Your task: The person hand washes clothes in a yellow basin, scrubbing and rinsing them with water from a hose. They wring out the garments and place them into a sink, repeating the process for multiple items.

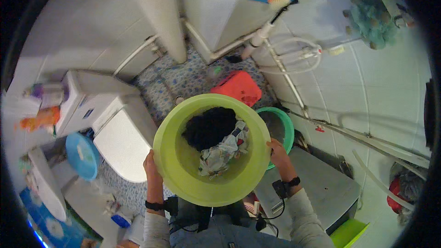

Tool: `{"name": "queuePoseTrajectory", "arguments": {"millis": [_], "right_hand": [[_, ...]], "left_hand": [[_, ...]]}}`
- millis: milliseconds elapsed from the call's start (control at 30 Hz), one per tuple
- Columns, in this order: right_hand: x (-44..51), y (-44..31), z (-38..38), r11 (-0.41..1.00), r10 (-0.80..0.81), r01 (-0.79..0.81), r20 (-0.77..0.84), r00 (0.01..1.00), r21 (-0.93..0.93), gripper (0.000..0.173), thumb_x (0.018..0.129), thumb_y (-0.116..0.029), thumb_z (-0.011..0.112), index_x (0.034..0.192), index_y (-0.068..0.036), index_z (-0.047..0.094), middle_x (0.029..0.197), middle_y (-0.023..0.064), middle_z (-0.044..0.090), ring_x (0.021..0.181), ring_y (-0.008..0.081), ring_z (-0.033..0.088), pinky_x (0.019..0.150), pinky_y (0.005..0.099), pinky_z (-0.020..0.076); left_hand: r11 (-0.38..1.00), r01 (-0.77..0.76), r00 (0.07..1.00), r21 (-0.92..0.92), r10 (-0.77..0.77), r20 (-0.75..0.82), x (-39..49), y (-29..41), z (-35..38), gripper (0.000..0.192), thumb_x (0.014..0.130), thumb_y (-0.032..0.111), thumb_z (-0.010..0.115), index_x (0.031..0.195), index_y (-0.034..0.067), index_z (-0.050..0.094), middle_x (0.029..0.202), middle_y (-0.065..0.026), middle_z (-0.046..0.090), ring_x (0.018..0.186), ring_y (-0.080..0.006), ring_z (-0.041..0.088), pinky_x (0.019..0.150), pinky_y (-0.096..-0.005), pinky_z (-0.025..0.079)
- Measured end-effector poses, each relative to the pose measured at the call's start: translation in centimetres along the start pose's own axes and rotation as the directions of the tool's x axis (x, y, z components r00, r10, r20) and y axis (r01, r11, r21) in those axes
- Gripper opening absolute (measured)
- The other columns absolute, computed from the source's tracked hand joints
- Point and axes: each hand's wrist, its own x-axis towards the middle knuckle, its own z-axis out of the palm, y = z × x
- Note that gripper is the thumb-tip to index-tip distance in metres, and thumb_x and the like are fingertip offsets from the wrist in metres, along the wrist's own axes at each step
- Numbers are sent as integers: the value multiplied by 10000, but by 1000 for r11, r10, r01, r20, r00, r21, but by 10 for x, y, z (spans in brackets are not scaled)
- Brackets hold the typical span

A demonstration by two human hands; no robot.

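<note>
A large yellow-green plastic basin (212, 196) is held up in front of me by its rim. My left hand (151, 168) grips the left side of the rim, and my right hand (278, 155) grips the right side. Inside the basin lie a bundle of black cloth (210, 127) and a crumpled pale patterned cloth (220, 158) with red and dark patches. The fingers are partly hidden beneath the rim. Each wrist wears a black strap with a small device.
A toilet with its white lid (122, 148) down stands at left, near a blue basin (82, 156). Beyond the held basin are a red plastic container (239, 88) and a green basin (289, 131). At right are a grey flat-topped appliance (317, 179) and wall pipes (289, 82).
</note>
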Motion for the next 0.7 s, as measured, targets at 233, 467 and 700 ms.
{"name": "queuePoseTrajectory", "arguments": {"millis": [233, 467, 700], "right_hand": [[-45, 2, 151, 995, 88, -98, 296, 951, 22, 347, 868, -188, 497, 1150, 9, 540, 1015, 67, 622, 867, 154, 595, 757, 288, 466], [-15, 34, 242, 992, -27, -17, 341, 940, 124, 400, 850, -178, 566, 1193, 17, 501, 1083, 94, 603, 890, 161, 594, 794, 304, 477], [32, 104, 366, 997, -31, 27, 46, 998, 78, 416, 849, -157, 552, 1224, 0, 466, 1084, 92, 568, 878, 173, 577, 736, 324, 483]], "left_hand": [[978, -165, 902, 126, 201, -382, -65, 38, -188, 368, 876, 309, 544, 992, -34, 606, 929, -84, 622, 758, -176, 565, 676, -295, 463], [948, -289, 886, 132, 317, -339, 13, 104, -256, 408, 839, 314, 580, 1058, -28, 620, 971, -102, 621, 853, -205, 577, 743, -330, 476], [890, -299, 903, 345, 381, -200, 151, 168, -314, 424, 899, 326, 525, 1094, -44, 594, 1028, -121, 623, 920, -237, 575, 806, -359, 464]]}}
